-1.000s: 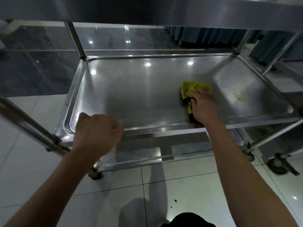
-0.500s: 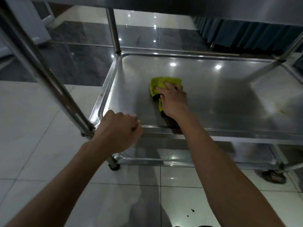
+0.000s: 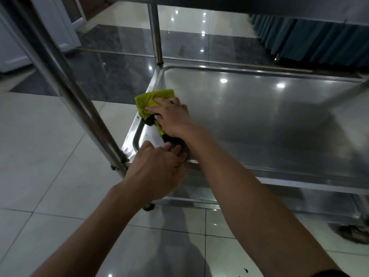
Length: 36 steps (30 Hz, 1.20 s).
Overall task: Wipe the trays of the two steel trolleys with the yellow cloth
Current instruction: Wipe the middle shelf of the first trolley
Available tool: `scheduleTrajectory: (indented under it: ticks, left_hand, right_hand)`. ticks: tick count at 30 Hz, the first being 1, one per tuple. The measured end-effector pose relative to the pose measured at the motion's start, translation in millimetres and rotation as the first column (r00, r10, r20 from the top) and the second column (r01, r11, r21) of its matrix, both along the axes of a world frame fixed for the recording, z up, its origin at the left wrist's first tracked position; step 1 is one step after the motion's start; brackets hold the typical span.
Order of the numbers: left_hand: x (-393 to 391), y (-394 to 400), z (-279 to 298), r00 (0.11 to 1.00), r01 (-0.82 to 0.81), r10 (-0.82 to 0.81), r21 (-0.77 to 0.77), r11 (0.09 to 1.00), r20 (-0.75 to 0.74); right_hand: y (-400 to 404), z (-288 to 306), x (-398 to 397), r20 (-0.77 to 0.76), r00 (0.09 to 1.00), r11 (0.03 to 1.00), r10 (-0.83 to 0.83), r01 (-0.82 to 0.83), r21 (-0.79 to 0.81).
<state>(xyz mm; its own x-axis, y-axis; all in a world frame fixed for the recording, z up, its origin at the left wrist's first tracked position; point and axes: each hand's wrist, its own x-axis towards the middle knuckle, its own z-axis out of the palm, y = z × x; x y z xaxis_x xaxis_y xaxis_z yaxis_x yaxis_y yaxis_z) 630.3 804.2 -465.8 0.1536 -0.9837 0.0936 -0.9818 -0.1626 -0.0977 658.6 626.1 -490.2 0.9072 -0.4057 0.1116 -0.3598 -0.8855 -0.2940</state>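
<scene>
The middle steel tray [image 3: 269,120] of the trolley fills the centre and right of the view. A yellow cloth [image 3: 153,100] with a dark underside lies on the tray's left rim. My right hand [image 3: 173,118] presses down on the cloth with its fingers spread flat, the thumb alongside the dark edge. My left hand [image 3: 157,168] grips the tray's near front rim at the left corner, fingers curled over the edge. Part of the cloth is hidden under my right palm.
A steel upright post [image 3: 65,84] slants across the left, with another post [image 3: 155,31] at the tray's far left corner. The upper tray overhangs the top of the view. A lower shelf [image 3: 319,204] and castors sit beneath. Teal curtains [image 3: 311,43] hang at the back right above tiled floor.
My right hand has slid the cloth leftward across the tray, from right of centre to the left rim. My left hand kept its grip on the front rim.
</scene>
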Motion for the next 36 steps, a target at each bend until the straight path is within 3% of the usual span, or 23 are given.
scheduleTrajectory:
  ticks: [5, 16, 22, 26, 33, 36]
  left_hand:
    - [-3.9, -0.3, 5.1, 1.0, -0.008, 0.008, 0.008, 1.0, 0.002]
    - [-15.2, -4.6, 1.7, 0.999, -0.031, 0.031, -0.015, 0.999, 0.022]
    - [-20.8, -5.2, -2.2, 0.998, -0.051, 0.049, -0.073, 0.996, -0.031]
    - [-21.4, -9.9, -8.9, 0.999, -0.041, 0.043, -0.122, 0.992, 0.02]
    - [-35.6, -10.7, -12.9, 0.995, -0.019, 0.038, -0.197, 0.98, 0.095]
    - [-32.1, -7.6, -18.0, 0.995, 0.0, 0.025, -0.264, 0.965, 0.092]
  right_hand:
    - [-4.2, 1.8, -10.6, 0.006, 1.0, 1.0, 0.002, -0.002, -0.004]
    - [-31.6, -0.4, -94.5, 0.013, 0.963, 0.963, -0.269, 0.269, 0.008]
    - [-86.2, -1.0, -204.2, -0.019, 0.863, 0.863, -0.505, 0.504, -0.036]
    - [-110.9, 1.5, -294.4, 0.016, 0.765, 0.764, -0.644, 0.644, -0.03]
    - [-89.9, 5.3, -317.6, 0.048, 0.757, 0.756, -0.652, 0.654, -0.031]
    - [-69.9, 12.9, -319.9, 0.178, 0.763, 0.78, -0.621, 0.624, 0.05]
